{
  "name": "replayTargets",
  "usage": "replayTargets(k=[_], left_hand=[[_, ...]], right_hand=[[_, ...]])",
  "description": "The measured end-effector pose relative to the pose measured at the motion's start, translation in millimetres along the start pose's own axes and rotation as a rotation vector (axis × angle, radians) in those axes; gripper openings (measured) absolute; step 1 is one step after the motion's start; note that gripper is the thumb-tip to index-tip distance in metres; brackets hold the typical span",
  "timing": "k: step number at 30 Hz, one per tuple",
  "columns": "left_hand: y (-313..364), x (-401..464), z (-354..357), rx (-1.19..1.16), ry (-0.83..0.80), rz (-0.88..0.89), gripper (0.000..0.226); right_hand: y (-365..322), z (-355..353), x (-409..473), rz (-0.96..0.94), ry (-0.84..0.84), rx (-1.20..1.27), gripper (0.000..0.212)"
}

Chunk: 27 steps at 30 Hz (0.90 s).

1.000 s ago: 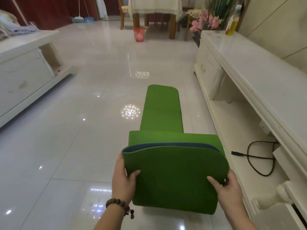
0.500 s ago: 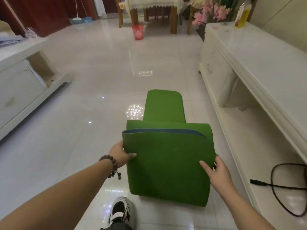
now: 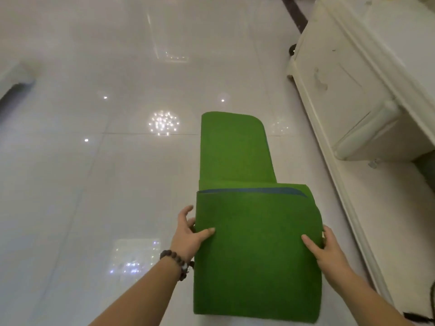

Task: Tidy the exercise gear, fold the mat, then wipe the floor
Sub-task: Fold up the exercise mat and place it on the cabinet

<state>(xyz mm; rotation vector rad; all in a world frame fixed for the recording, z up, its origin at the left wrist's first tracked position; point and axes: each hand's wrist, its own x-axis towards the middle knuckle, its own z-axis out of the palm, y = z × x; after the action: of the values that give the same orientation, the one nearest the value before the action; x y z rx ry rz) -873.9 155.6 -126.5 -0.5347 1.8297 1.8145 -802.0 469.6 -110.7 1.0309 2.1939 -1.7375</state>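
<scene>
The left hand [image 3: 188, 236] grips the left edge of a folded green mat [image 3: 256, 250], thumb lying across the front face and fingers curled behind the edge. The right hand [image 3: 329, 252] grips the right edge the same way, thumb on the front and fingers wrapped round the back. Between the hands the folded part of the mat is held up off the floor [image 3: 94, 161], and a thin strip of its blue inner side shows along the top fold. The rest of the mat runs forward from the fold and lies flat on the shiny white tiles, ending in a rounded corner. A beaded bracelet [image 3: 179, 264] circles the left wrist. To the right, a cream cabinet [image 3: 348, 90] stands along the wall, near the mat but apart from it. Ceiling lights glint in the tiles.
</scene>
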Motion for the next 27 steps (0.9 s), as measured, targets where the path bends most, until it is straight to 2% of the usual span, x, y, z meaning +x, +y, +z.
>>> replayTargets(k=[2, 5, 7, 10, 13, 16, 21, 27], left_hand=[[1.5, 11.3, 0.2, 0.041, -0.008, -0.014, 0.086], [-3.0, 29.7, 0.2, 0.180, 0.008, -0.044, 0.059], [-7.4, 41.5, 3.0, 0.180, 0.041, -0.072, 0.043], [-15.7, 65.6, 4.5, 0.207, 0.055, -0.119, 0.043], [-23.3, 93.7, 3.7, 0.205, 0.047, -0.206, 0.049], [-30.7, 114.0, 1.1, 0.141, 0.032, -0.258, 0.054], [-36.8, 122.9, 2.6, -0.146, -0.023, -0.278, 0.063], [-23.3, 125.6, 6.0, -0.287, -0.173, -0.289, 0.062]], right_hand=[[-2.5, 6.2, 11.5, 0.040, 0.008, -0.038, 0.052], [-2.2, 13.5, 32.6, 0.086, 0.008, -0.107, 0.045], [-2.0, 17.9, 53.1, 0.085, -0.014, -0.166, 0.041], [-0.5, 29.4, 83.8, 0.073, -0.044, -0.244, 0.045], [12.7, 41.1, 111.6, 0.126, -0.076, -0.257, 0.059], [27.5, 53.6, 128.0, 0.177, -0.095, -0.202, 0.062], [48.2, 51.1, 144.8, 0.244, -0.100, -0.120, 0.087], [45.3, 38.3, 147.5, 0.275, -0.313, 0.040, 0.080]])
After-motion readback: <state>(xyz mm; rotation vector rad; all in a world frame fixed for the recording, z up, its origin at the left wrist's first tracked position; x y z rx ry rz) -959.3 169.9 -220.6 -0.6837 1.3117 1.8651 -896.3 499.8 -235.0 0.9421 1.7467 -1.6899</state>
